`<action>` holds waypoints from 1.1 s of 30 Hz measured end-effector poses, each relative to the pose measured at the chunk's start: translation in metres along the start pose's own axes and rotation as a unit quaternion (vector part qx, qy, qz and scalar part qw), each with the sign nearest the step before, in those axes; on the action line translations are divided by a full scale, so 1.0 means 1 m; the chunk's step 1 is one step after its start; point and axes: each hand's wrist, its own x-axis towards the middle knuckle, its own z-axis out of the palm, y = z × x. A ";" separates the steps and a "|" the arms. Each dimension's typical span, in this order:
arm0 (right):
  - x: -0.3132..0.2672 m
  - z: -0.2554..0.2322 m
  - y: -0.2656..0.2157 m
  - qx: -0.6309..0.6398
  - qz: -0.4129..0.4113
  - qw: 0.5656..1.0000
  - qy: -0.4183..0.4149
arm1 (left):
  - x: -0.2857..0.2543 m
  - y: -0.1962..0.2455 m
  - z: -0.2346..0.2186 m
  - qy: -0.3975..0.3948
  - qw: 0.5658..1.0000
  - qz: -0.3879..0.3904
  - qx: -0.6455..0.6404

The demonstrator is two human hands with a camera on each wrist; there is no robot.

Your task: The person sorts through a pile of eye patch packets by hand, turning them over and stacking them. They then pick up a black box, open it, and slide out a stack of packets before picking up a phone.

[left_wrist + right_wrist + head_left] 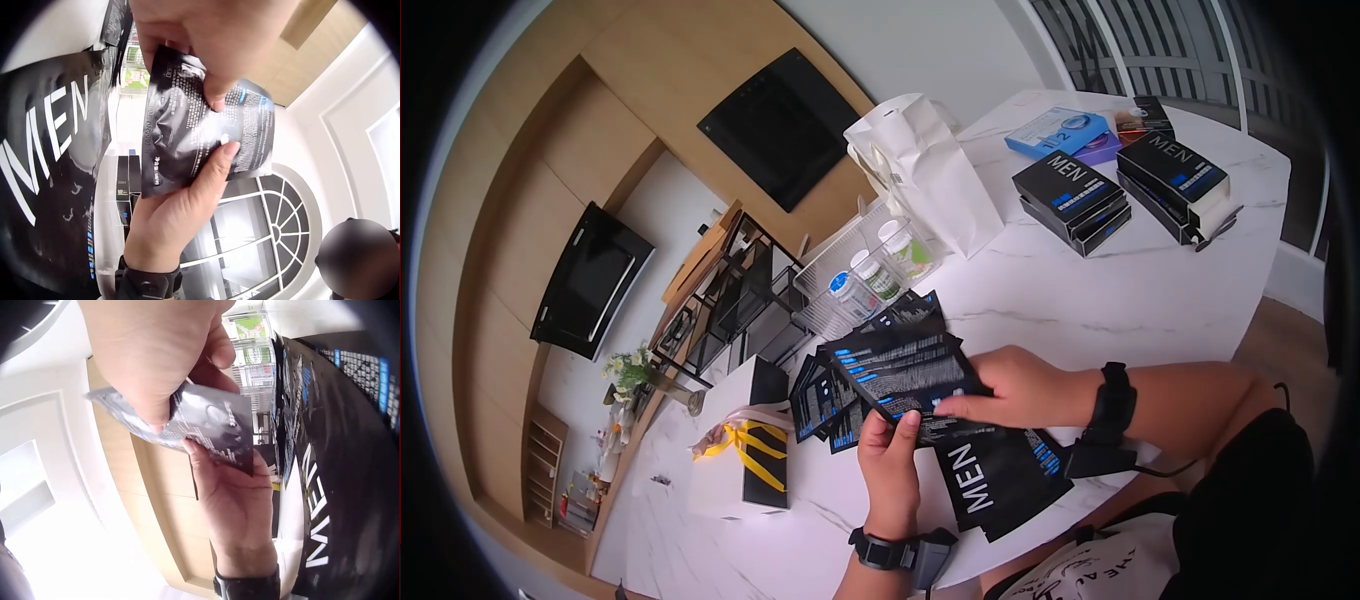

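Note:
A black foil sachet (910, 365) covered in small white and blue print is held between both hands over the table. My left hand (890, 470) pinches its near edge, thumb on the printed face. At the sachet's right side, my right hand (1030, 390) grips it with the thumb on top. In the left wrist view the sachet (194, 119) looks creased and glossy, and both thumbs press on it. Similar black sachets (810, 400) lie in an overlapping pile behind it. Large black packets (990, 490) marked MEN lie beneath my hands, near the table's front edge.
Beyond the pile, a transparent basket (815, 275) holds several white bottles. A white paper bag (940, 175) stands behind it. Black MEN boxes (1070, 195) and a blue box (1055, 130) sit at the far right. At left is a white-and-black box (770, 465) with yellow ribbon (745, 450).

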 end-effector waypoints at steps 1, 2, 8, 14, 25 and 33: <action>-0.001 0.000 -0.004 -0.003 -0.034 0.999 -0.025 | 0.001 -0.001 -0.003 -0.003 1.000 -0.009 0.010; 0.000 0.001 -0.004 -0.001 -0.035 0.999 -0.026 | 0.000 -0.001 -0.003 -0.002 1.000 -0.009 0.011; 0.004 -0.002 0.004 0.032 0.045 0.998 0.024 | -0.004 0.011 0.013 0.008 1.000 0.007 -0.011; 0.006 0.001 0.005 0.172 0.023 0.981 0.082 | -0.001 0.006 0.003 0.012 0.996 -0.075 0.053; 0.004 -0.004 -0.008 0.131 0.136 0.982 0.006 | -0.002 0.004 0.004 -0.004 1.000 0.002 -0.020; 0.002 -0.002 -0.010 0.105 0.118 0.987 -0.016 | 0.001 -0.002 -0.005 0.017 1.000 -0.022 0.000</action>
